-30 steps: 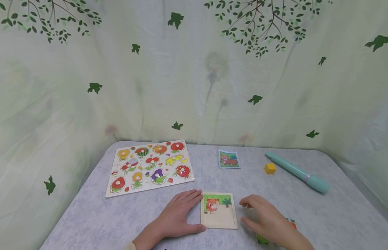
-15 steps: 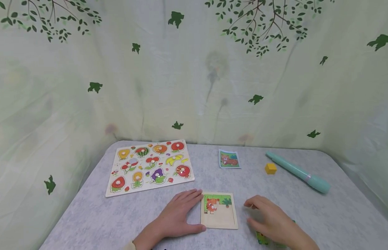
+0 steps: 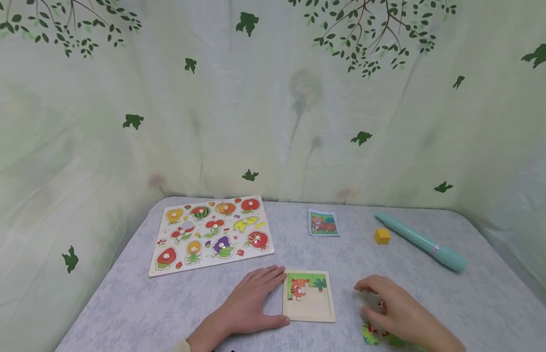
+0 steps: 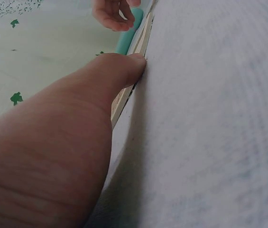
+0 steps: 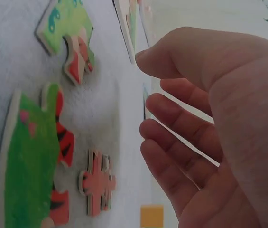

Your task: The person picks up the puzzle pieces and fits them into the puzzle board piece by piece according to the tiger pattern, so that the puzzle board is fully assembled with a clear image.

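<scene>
A wooden puzzle tray [image 3: 308,313] lies flat on the table, with tiger-picture pieces fitted along its upper and left part. My left hand [image 3: 255,303] rests against the tray's left edge, thumb at the lower corner and fingers at the upper one. To the right of the tray hovers my right hand [image 3: 394,308], its fingers loosely bent and apart from the thumb, with nothing between them. Below it lie loose puzzle pieces: a green one with red and black stripes [image 5: 29,156], a light green one [image 5: 69,23] and a small orange-red one [image 5: 96,183]. My right hand partly hides them in the head view.
A fruit knob-puzzle board [image 3: 231,230] lies at the back left. Behind the tray is a small picture card [image 3: 323,224]. A yellow cube [image 3: 382,236] and a teal stick-like object with a thick end [image 3: 420,240] lie at the back right.
My right hand has moved rightward, away from the tray, over the loose pieces, uncovering more of them. My left hand has stayed at the tray's edge.
</scene>
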### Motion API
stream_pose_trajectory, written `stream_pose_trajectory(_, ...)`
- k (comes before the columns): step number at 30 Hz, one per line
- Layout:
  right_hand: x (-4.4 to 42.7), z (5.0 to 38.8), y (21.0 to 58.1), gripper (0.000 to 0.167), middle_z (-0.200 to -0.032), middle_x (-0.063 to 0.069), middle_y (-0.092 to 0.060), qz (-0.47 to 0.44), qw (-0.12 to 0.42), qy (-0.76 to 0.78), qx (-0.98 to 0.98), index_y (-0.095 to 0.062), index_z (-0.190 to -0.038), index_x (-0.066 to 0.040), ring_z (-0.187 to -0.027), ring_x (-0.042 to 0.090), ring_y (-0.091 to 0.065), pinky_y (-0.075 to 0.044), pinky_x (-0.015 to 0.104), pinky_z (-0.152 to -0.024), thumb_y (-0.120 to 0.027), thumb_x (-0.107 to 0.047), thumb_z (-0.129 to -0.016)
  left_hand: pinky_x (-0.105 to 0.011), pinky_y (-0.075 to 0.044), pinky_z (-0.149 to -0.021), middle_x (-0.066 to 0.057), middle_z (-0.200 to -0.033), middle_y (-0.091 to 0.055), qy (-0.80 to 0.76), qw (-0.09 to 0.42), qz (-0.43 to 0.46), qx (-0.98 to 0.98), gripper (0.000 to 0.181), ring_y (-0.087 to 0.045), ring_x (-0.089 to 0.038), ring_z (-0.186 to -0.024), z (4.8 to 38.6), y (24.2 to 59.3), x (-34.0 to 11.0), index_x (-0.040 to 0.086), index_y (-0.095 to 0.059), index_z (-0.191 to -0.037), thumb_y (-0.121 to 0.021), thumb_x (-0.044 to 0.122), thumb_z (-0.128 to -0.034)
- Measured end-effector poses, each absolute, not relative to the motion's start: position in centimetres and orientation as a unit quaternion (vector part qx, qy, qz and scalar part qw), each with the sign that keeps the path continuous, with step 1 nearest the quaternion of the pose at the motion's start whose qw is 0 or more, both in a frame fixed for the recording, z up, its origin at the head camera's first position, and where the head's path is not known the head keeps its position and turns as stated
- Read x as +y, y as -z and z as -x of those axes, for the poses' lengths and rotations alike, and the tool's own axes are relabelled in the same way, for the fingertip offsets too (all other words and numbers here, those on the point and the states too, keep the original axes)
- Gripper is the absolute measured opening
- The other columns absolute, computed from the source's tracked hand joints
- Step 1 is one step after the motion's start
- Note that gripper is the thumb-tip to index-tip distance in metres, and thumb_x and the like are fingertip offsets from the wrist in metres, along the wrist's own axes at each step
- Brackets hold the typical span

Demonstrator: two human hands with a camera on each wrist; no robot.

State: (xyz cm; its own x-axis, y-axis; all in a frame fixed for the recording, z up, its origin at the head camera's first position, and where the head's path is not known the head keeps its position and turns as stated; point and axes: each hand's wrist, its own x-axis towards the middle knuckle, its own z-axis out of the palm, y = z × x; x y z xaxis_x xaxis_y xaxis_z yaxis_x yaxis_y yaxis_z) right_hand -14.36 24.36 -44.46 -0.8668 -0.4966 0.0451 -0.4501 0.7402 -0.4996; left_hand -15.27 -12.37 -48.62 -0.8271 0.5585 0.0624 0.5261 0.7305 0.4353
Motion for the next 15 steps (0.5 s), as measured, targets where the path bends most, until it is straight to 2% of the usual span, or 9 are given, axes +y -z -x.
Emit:
stream_pose_trajectory(8, 25.8, 14.4, 44.4, 0.033, -0.123, -0.009, -0.065, 0.27, 0.049, 0.271, 0.923, -0.064, -0.124, -0.02, -0.105, 0.009, -0.063, -0.058, 0.026, -0.081, -0.076, -0.028, -0.095, -0.053, -0.031, -0.122, 0.005, -0.165, -0.038, -0.223, 0.037, -0.295, 0.928, 0.093, -0.033, -0.02, -0.153, 15.3, 48.6, -12.4, 0.019, -0.044, -0.158, -0.062, 0.076, -0.0864)
stream_pose_trajectory(15, 26.8, 14.3, 44.5, 0.031, -0.122, -0.01, -0.065, 0.262, 0.055, 0.275, 0.923, -0.064, -0.123, -0.021, -0.105, 0.007, -0.064, -0.059, 0.027, -0.086, -0.076, -0.028, -0.095, -0.053, -0.031, -0.122, 0.005, -0.165, -0.038, -0.223, 0.034, -0.296, 0.928, 0.093, -0.033, -0.02, -0.153, 15.3, 48.6, -12.4, 0.019, -0.044, -0.158, -0.062, 0.076, -0.0864)
